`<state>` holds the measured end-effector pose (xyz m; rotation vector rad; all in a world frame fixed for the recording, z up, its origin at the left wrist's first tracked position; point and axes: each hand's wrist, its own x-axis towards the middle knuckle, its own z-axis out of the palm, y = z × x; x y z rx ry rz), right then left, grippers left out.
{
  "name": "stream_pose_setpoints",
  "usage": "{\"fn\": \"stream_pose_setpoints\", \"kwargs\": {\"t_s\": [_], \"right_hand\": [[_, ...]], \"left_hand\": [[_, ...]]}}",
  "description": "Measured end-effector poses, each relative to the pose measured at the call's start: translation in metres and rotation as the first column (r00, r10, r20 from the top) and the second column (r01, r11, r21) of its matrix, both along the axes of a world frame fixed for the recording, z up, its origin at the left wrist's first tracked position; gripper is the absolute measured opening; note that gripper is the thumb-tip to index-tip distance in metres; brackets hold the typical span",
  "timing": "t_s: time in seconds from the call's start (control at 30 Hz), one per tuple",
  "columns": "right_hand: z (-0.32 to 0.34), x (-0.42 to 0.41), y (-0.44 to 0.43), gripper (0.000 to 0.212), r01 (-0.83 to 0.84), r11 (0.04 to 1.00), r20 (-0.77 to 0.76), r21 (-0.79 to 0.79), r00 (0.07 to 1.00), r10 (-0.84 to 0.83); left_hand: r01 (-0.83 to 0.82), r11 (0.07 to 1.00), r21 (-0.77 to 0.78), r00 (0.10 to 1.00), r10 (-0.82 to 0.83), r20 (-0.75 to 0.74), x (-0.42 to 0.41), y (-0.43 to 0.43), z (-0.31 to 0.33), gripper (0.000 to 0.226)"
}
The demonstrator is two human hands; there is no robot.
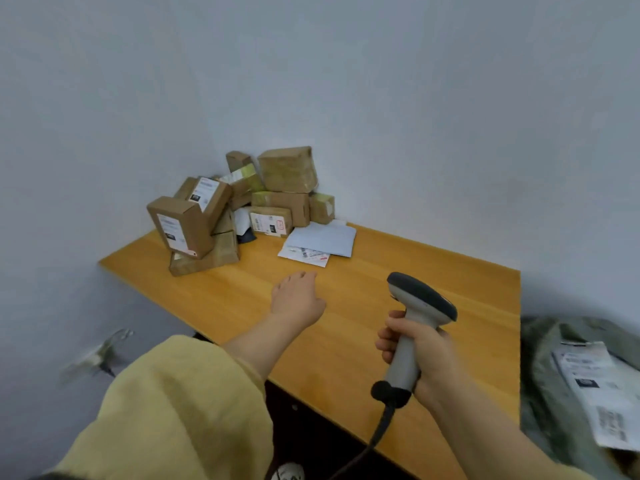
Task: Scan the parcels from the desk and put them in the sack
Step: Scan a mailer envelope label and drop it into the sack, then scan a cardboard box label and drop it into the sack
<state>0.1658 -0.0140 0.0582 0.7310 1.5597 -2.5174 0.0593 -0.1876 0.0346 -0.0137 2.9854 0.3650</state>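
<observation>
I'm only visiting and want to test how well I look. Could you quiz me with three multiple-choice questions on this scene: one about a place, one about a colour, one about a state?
1. Where are the boxes piled?
A. On the desk's far corner, by the wall
B. Under the desk
C. On a chair

2. What colour is the desk top?
A. Black
B. Orange-yellow wood
C. White

3. How is the left hand?
A. Gripping a box
B. Curled in a fist
C. Open, holding nothing

Answers:
1 A: the pile sits where the desk meets the wall.
2 B: the bare top shows warm wood grain.
3 C: its fingers are stretched out; only the right hand holds something, the scanner.
</observation>
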Motion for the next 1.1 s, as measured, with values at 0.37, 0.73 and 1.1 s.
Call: {"fn": "stream_pose_setpoints", "kwargs": {"t_s": [0.37,0.73,1.1], "right_hand": [[0.001,-0.185,-0.191,0.012,-0.209,0.977,0.047,0.048,0.977,0.207],[-0.003,-0.292,-0.276,0.026,-0.265,0.959,0.100,0.100,0.962,0.255],[-0.006,-0.289,-0.259,0.025,-0.202,0.974,0.113,0.106,0.975,0.190]], "left_hand": [[-0.192,0.979,0.068,0.974,0.199,-0.112,-0.163,-0.229,0.008,0.057],[0.128,0.887,-0.443,0.992,-0.123,0.041,-0.311,-0.346,0.019,0.086],[-0.006,0.993,-0.115,0.989,0.023,0.149,-0.308,-0.344,0.064,0.055]]}}
